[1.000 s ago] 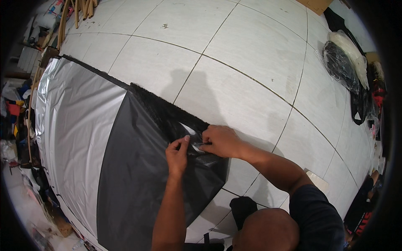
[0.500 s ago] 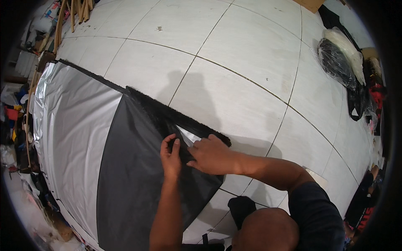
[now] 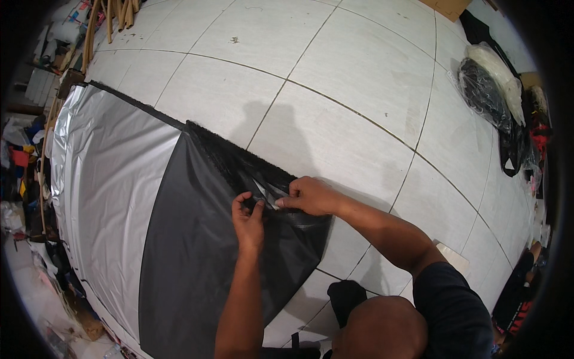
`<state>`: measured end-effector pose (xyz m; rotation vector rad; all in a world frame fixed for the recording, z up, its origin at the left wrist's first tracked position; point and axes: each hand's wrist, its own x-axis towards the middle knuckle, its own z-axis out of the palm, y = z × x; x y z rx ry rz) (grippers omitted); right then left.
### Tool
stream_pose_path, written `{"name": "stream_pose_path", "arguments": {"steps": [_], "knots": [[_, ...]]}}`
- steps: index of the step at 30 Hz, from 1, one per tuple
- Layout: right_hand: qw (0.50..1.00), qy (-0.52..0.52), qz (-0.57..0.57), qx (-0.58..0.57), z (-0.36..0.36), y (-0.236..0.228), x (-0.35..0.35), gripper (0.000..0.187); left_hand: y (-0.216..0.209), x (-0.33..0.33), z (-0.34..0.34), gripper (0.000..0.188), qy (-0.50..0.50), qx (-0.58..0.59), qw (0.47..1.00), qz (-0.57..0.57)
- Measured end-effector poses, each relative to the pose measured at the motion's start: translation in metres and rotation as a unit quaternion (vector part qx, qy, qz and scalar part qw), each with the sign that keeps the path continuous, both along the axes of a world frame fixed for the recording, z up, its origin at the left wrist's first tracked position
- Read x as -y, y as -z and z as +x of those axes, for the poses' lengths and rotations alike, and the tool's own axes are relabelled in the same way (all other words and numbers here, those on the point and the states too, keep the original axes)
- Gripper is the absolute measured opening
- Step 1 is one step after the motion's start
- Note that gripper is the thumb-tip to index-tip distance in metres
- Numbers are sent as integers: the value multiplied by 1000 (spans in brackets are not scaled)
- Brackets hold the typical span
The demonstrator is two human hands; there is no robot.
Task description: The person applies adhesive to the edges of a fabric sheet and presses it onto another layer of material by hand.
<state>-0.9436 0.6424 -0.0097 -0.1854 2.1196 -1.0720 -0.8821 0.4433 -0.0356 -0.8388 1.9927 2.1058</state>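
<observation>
White floor tiles (image 3: 359,90) carry a dark-grey-and-silver fabric sheet (image 3: 185,257), its fuzzy black edge (image 3: 233,148) running ten to four o'clock. The right hand (image 3: 311,196) pinches that edge's four-o'clock end; the left hand (image 3: 247,224), at eight o'clock from it, half-curls, hold unclear.

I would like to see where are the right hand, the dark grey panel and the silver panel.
Right hand (image 3: 314,196): head view, on the back of the hand.
Dark grey panel (image 3: 191,257): head view, on its broad middle.
Silver panel (image 3: 113,179): head view, on its wrinkled middle.

Clutter (image 3: 20,158) lines both sides of the white tiled floor (image 3: 359,72).
</observation>
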Motion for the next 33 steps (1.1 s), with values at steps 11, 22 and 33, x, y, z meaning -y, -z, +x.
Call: {"name": "stream_pose_path", "arguments": {"steps": [11, 22, 33], "knots": [[985, 3, 73, -158, 5, 2, -6, 22, 8, 8, 11, 31, -36, -49, 998, 13], [981, 0, -19, -192, -3, -25, 20, 37, 10, 10, 10, 34, -36, -35, 994, 92], [996, -52, -7, -70, -11, -1, 23, 25, 15, 13, 9, 37, -12, -45, 992, 118]]}}
